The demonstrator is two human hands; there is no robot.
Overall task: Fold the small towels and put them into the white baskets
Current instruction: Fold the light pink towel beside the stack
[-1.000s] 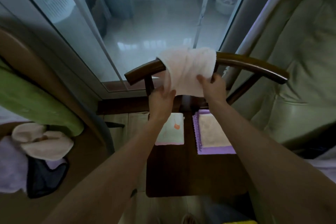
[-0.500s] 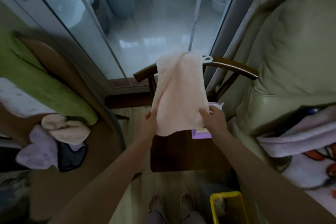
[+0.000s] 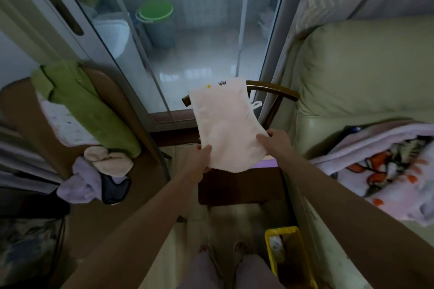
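Note:
A pale pink small towel [image 3: 225,124] is spread flat in the air above a dark wooden chair [image 3: 239,185], a white loop at its right edge. My left hand [image 3: 199,157] pinches its near left corner, and my right hand [image 3: 274,139] pinches its near right corner. A purple towel [image 3: 267,163] peeks out on the chair seat beneath it. Crumpled towels, peach [image 3: 108,159] and lilac [image 3: 77,185], lie on the surface to the left. No white basket shows near me.
A green cloth [image 3: 87,105] hangs over a brown board on the left. A cream sofa [image 3: 352,77] with a patterned blanket [image 3: 387,166] stands to the right. A yellow basket [image 3: 291,256] sits on the floor by my feet. A glass sliding door [image 3: 187,42] lies ahead.
The towel came off the chair's back rail and toward me, opening out flat. My hands lowered with it, and my head tilted up and back.

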